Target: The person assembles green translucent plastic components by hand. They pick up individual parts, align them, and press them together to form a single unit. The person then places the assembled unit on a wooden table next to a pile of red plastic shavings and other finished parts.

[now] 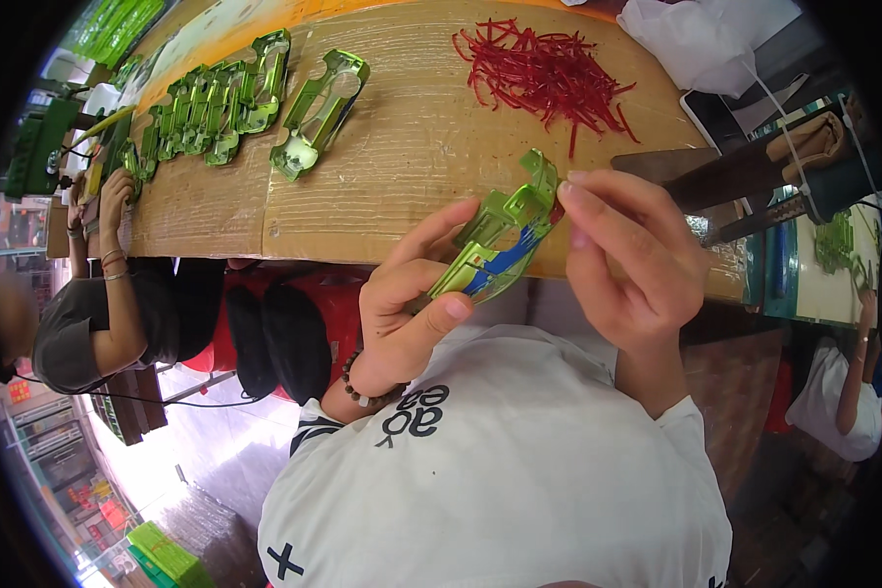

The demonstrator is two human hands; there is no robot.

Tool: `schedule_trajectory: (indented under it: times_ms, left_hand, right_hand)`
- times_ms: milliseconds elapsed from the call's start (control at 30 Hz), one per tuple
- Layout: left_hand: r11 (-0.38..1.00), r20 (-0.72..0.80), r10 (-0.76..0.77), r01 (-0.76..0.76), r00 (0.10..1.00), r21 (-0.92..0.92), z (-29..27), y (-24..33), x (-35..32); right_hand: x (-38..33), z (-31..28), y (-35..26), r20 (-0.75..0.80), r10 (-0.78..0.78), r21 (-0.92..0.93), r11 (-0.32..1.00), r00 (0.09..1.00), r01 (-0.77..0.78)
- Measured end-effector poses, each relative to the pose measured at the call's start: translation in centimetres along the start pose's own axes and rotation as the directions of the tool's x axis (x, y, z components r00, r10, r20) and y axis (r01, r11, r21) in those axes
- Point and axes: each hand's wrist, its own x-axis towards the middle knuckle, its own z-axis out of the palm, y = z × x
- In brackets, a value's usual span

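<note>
My left hand [402, 306] grips a green plastic toy car shell [500, 257] with a blue patch along its side, held tilted above the table's near edge. At the shell's upper right end, my right hand [642, 257] has its thumb and forefinger closed together. A bit of a red strip [558, 211] shows at those fingertips, mostly hidden by them. Beyond the hands lies a loose pile of thin red plastic strips [544, 78]. One more green shell [314, 113] rests alone on the table, left of the pile.
Several green shells [211, 110] stand in a row at the far left of the brown table [392, 118]. A co-worker's hand [118, 191] is beside them. On the right are a dark clamp-like tool [745, 157] and a white plastic bag [696, 49].
</note>
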Motion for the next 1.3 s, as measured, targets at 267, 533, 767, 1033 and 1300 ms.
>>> schedule_trajectory:
  times_ms: [267, 533, 767, 1033, 1300]
  left_hand:
    - [0.974, 0.004, 0.091, -0.09, 0.996, 0.206, -0.3, -0.2, 0.1]
    - [0.235, 0.484, -0.43, 0.611, 0.763, -0.756, -2.7, -0.7, -0.6]
    - [-0.038, 0.637, -0.379, 0.676, 0.671, -0.736, -2.4, -0.9, -0.4]
    - [-0.067, 0.656, -0.303, 0.671, 0.691, -0.738, -2.1, -0.9, -0.2]
    - [-0.116, 0.633, -0.317, 0.633, 0.706, -0.765, -2.4, -1.7, 0.0]
  right_hand:
    - [-0.6, 0.4, -0.3, -0.078, 0.177, 0.309, 0.94, 0.981, -0.145]
    - [0.1, -0.2, 1.6, 0.074, -0.192, 0.812, 0.581, 0.979, 0.052]
    - [0.1, 0.1, 1.2, 0.06, -0.273, 0.765, 0.63, 0.96, 0.132]
    - [0.1, -0.8, 1.4, 0.168, -0.25, 0.643, 0.761, 0.954, 0.086]
    - [-1.4, -0.4, 0.6, 0.118, -0.172, 0.311, 0.942, 0.978, 0.129]
